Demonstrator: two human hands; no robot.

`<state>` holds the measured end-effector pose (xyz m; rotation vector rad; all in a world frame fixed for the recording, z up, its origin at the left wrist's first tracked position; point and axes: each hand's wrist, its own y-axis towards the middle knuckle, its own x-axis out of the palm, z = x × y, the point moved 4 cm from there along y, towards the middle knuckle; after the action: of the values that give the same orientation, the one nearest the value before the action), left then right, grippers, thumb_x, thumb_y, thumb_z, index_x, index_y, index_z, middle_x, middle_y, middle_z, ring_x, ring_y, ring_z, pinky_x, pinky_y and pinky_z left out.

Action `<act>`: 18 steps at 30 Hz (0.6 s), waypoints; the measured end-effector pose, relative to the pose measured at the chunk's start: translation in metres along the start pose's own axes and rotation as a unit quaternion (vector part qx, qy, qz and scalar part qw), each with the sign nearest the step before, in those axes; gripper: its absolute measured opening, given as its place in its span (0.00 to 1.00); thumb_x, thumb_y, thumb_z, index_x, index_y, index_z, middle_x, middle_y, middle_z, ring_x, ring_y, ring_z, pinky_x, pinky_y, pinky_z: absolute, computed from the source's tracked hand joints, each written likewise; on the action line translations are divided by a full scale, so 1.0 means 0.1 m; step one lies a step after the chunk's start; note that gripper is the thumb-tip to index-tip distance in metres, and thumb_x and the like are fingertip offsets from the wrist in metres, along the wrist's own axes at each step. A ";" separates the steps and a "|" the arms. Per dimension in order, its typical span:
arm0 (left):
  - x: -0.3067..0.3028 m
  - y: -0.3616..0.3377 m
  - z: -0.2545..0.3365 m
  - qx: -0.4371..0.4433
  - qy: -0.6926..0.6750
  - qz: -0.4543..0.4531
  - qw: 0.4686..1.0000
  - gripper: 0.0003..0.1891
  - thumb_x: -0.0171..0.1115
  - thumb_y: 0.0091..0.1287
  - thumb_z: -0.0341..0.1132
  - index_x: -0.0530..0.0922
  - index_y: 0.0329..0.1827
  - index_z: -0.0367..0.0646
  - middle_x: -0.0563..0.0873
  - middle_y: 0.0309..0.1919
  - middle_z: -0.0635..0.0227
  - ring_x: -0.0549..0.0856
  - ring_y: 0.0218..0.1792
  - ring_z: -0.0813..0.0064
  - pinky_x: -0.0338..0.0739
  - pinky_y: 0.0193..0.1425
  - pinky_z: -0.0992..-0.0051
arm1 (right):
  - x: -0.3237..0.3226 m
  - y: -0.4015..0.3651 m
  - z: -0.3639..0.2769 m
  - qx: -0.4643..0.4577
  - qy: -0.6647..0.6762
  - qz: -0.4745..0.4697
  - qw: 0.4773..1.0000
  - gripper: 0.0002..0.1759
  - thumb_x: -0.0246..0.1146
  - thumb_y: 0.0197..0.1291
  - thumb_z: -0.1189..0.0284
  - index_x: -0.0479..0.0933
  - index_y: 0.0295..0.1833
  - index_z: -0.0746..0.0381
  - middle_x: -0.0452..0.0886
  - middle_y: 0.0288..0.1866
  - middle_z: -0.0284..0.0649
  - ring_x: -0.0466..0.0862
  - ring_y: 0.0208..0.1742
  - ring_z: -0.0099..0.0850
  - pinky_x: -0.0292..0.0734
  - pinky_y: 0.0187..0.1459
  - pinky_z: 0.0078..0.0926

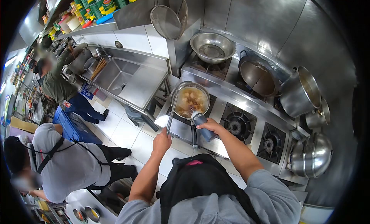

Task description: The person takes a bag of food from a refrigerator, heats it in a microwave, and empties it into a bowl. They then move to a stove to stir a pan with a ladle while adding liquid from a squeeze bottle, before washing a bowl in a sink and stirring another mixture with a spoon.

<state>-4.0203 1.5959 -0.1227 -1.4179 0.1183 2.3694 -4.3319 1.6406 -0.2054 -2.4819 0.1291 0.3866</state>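
My left hand is closed around the long metal handle of a ladle, whose head rests at the far left rim of a frying pan. Brownish liquid with a darker patch fills the pan, which sits on a burner with its black handle toward me. In my right hand is a squeeze bottle of dark sauce, tilted so that its nozzle points down into the pan.
Right of the pan are two burners. A metal bowl, a wok and stock pots stand behind. A sink lies left. Two people, one in a green shirt, one in white, are at left.
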 end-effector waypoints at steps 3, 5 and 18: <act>0.05 0.10 -0.03 -0.004 0.007 0.006 1.000 0.19 0.63 0.69 0.39 0.74 0.60 0.42 0.87 0.34 0.40 0.87 0.40 0.38 0.81 0.46 0.43 | 0.01 -0.03 -0.05 0.039 0.005 -0.005 0.999 0.40 0.81 0.43 0.58 0.78 0.61 0.67 0.86 0.50 0.49 0.88 0.44 0.38 0.82 0.48 0.37; 0.24 0.12 -0.16 -0.011 -0.037 -0.020 0.999 0.16 0.62 0.69 0.38 0.76 0.56 0.42 0.87 0.36 0.39 0.88 0.42 0.39 0.80 0.47 0.42 | -0.02 -0.06 -0.03 0.056 0.007 -0.006 0.998 0.40 0.81 0.43 0.58 0.78 0.60 0.67 0.86 0.50 0.49 0.88 0.44 0.38 0.82 0.48 0.37; 0.42 -0.36 0.27 -0.283 -0.645 -0.255 0.662 0.07 0.62 0.74 0.38 0.75 0.45 0.46 0.75 0.22 0.75 0.73 0.18 0.84 0.69 0.20 0.79 | -0.16 -0.36 0.06 -0.066 -0.089 0.116 0.987 0.49 0.82 0.42 0.53 0.72 0.68 0.62 0.84 0.58 0.50 0.84 0.59 0.39 0.76 0.62 0.34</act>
<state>-4.0477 1.6482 -0.1410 0.4023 -1.2708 2.3373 -4.3423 1.6733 -0.1848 -2.5539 0.3308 0.7329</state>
